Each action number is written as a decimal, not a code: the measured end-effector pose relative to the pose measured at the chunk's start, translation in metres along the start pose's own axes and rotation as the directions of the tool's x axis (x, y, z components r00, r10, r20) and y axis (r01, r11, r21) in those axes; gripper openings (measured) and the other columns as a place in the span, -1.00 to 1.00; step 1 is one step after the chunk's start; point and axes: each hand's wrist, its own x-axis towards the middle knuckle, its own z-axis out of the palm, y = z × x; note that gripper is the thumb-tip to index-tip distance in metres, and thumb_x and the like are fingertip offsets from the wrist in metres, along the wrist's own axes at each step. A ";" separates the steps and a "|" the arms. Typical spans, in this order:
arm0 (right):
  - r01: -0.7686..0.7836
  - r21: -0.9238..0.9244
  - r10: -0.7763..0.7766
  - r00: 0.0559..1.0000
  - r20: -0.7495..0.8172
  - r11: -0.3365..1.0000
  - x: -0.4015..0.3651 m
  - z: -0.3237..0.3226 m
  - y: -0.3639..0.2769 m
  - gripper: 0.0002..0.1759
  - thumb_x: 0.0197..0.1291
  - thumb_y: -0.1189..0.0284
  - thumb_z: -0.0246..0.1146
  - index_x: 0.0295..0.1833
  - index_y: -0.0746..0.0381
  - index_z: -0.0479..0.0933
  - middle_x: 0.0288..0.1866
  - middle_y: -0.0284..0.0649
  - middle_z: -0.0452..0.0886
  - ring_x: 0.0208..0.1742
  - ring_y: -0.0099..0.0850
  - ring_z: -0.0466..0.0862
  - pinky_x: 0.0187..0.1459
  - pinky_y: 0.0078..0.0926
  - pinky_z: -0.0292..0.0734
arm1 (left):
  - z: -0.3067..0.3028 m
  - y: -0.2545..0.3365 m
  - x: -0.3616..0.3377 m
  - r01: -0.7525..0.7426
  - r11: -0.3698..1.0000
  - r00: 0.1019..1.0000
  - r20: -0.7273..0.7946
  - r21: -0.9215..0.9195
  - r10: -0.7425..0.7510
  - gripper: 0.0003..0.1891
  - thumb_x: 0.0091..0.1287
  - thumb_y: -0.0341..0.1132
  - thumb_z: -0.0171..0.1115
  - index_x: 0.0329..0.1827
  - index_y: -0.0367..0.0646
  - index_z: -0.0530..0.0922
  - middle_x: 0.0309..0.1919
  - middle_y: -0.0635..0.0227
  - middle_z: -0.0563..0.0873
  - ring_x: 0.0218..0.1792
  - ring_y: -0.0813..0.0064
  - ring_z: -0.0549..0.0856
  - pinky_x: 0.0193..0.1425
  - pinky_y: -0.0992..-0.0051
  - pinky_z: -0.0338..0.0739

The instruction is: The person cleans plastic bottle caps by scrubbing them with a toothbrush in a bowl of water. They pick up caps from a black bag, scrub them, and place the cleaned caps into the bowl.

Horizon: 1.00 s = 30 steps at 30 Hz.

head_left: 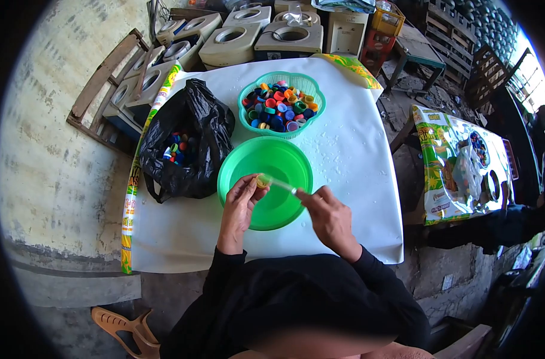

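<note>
Over the left part of a green basin, my left hand pinches a small yellow cap. My right hand grips the handle of a small brush, whose far end reaches the cap and looks blurred. Behind the basin stands a teal basket full of bottle caps in many colours. To the left lies an open black plastic bag with more coloured caps inside.
A white-covered table bears these things, with water drops on its right side. Several pale water dispensers stand behind it. At the right, a second table holds a bag and caps; a dark-clothed person is beside it. An orange-brown chair is at lower left.
</note>
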 end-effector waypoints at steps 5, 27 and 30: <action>-0.077 -0.015 0.077 0.997 -0.028 0.997 0.004 -0.003 0.007 -0.67 0.31 0.44 0.30 0.17 -0.04 0.64 -0.30 -0.32 0.52 -0.44 -0.27 0.64 -0.53 -0.25 0.46 | -0.001 0.000 0.004 -0.005 0.997 1.000 0.018 0.072 0.004 -0.74 0.56 -0.33 0.14 0.15 -0.31 0.60 -0.07 0.19 0.74 -0.12 0.47 0.75 0.04 0.57 0.68; -0.073 0.039 0.072 0.997 0.018 0.997 -0.001 0.000 0.004 -0.75 0.33 0.41 0.30 0.10 -0.01 0.66 -0.29 -0.29 0.55 -0.45 -0.24 0.66 -0.51 -0.23 0.49 | -0.005 0.006 0.004 -0.063 0.974 0.998 0.035 0.219 0.056 -0.77 0.55 -0.33 0.18 0.11 -0.26 0.66 -0.13 0.32 0.74 -0.17 0.56 0.72 0.00 0.59 0.62; -0.106 0.037 0.108 0.992 -0.070 0.994 0.001 0.001 0.006 -0.75 0.36 0.37 0.29 0.12 -0.03 0.65 -0.28 -0.28 0.56 -0.46 -0.22 0.66 -0.50 -0.24 0.50 | 0.000 0.008 0.002 -0.076 0.969 0.997 0.026 0.235 0.072 -0.76 0.55 -0.34 0.18 0.13 -0.26 0.66 -0.11 0.33 0.74 -0.17 0.58 0.71 0.01 0.59 0.61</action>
